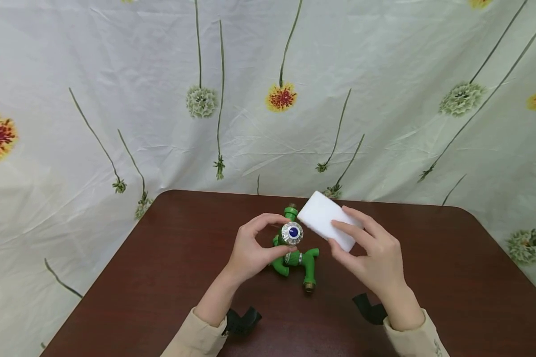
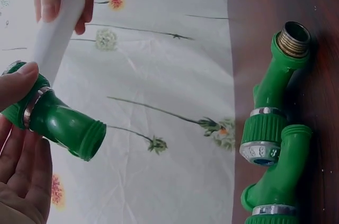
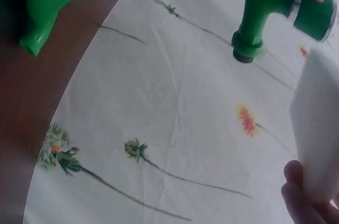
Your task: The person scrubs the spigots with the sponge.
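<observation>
My left hand [image 1: 250,248] pinches a green tap [image 2: 69,123] by its ribbed knob, thumb on one side and fingers on the other. The knob's silver end with a blue centre [image 1: 293,231] points up toward the head camera. In my right hand [image 1: 379,253] is a white sponge block [image 1: 323,214], gripped between thumb and fingertips. One corner of the sponge comes close beside the tap's knob, as the right wrist view also shows. Below the hands, more green taps [image 1: 309,270] lie on the table; one has a threaded metal end [image 2: 294,39].
The dark reddish-brown table [image 1: 174,267] has rounded far corners. Behind it hangs a white cloth [image 1: 250,134] printed with flowers and stems. Black wrist-camera mounts [image 1: 243,321] show beside both sleeves.
</observation>
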The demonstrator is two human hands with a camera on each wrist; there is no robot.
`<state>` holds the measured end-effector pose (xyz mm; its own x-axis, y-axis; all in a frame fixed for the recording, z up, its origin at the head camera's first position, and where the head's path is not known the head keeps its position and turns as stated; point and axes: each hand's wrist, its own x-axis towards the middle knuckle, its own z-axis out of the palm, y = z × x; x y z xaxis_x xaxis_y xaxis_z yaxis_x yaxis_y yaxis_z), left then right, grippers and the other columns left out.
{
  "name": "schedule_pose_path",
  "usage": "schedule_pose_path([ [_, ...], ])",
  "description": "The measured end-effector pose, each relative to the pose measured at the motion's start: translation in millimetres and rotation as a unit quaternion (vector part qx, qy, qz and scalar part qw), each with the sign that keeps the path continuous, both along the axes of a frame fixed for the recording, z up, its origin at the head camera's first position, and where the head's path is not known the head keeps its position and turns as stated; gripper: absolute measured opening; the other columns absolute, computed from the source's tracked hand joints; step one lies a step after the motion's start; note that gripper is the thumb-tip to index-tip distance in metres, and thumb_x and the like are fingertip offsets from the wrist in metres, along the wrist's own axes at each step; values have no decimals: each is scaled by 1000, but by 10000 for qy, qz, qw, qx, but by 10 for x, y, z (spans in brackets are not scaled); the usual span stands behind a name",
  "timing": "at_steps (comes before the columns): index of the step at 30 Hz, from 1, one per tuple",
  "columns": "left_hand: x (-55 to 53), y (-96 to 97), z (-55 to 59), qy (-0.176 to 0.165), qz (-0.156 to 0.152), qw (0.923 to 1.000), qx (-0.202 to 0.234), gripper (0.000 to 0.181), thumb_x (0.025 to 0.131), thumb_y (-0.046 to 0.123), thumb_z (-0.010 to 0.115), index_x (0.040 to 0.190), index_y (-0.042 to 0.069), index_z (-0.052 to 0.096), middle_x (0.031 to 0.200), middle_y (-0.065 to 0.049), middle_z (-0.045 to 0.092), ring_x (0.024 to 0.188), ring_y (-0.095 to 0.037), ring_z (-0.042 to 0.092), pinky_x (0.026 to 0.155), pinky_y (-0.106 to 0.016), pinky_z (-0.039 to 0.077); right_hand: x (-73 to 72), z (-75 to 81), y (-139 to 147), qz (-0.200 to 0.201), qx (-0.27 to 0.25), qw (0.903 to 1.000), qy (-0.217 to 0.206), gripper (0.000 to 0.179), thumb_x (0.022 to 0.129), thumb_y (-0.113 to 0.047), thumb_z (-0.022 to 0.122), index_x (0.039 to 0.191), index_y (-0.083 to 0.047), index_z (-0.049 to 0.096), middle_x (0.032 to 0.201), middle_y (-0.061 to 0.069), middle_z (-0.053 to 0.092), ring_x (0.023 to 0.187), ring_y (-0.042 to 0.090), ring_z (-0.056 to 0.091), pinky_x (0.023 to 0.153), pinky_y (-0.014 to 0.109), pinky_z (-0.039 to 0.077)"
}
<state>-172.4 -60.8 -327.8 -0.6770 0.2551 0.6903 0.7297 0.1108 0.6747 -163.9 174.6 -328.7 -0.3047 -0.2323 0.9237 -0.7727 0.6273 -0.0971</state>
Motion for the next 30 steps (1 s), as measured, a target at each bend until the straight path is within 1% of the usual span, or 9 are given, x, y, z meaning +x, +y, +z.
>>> schedule_pose_path([
  [2,-45,-6,-63,-63,-1,10000,-5,43,64,-5,83,103,-2,65,100,-12,66,96,-21,60,84,-33,48,6,2,7,-15,-232,9997,-109,30,83,-34,62,92,-9,75,108,11,66,85,25,65,57,21,48],
  [4,-67,-1,-103,-71,29,10000,-18,45,63,-4,84,104,-1,65,101,-13,66,96,-22,60,83,-33,49,24,13,-15,273,-264,9993,-73,29,83,-34,64,92,-8,74,107,13,66,84,26,65,60,19,49],
  [6,-126,-1,-189,8,47,10000,6,46,64,-3,84,106,1,65,102,-11,66,96,-23,60,83,-33,49,44,26,-52,613,-27,9981,68,28,83,-33,64,92,-8,74,106,15,65,82,26,65,60,21,50],
  [9,-148,-2,-219,133,76,9998,93,45,65,-3,83,107,3,65,102,-9,66,96,-21,60,83,-34,49,45,31,-74,944,412,9944,227,25,83,-30,64,93,-9,74,106,16,65,79,26,66,57,26,50],
  [12,-135,-5,-193,161,144,9996,206,45,64,-5,83,105,2,66,100,-9,66,94,-19,60,83,-34,49,34,38,-44,688,452,9964,223,25,84,-31,62,91,-10,74,106,15,66,79,25,66,53,27,48],
  [16,-53,-8,-66,180,257,9990,324,45,60,-8,84,102,-2,66,97,-13,66,92,-18,60,80,-34,49,29,48,-6,110,7,9997,201,28,83,-34,62,88,-9,74,105,14,66,80,26,65,52,25,46],
  [19,17,-8,37,216,315,9987,332,44,60,-11,82,100,-7,65,96,-18,66,93,-22,61,81,-38,49,38,46,-21,307,-75,9993,213,28,82,-33,64,89,-9,74,107,16,66,83,27,65,58,23,48],
  [23,48,-8,88,243,385,9985,289,43,61,-12,81,100,-9,65,97,-20,65,95,-26,61,83,-44,49,40,40,-37,652,242,9974,213,26,83,-31,63,92,-9,74,108,16,65,84,27,65,60,26,50],
  [30,48,-18,86,35,247,9989,387,43,60,-11,82,100,-7,64,93,-17,66,82,-18,60,70,-40,52,28,29,-14,204,-118,9997,-63,29,84,-36,62,92,-10,74,109,13,66,87,26,65,63,21,47],
])
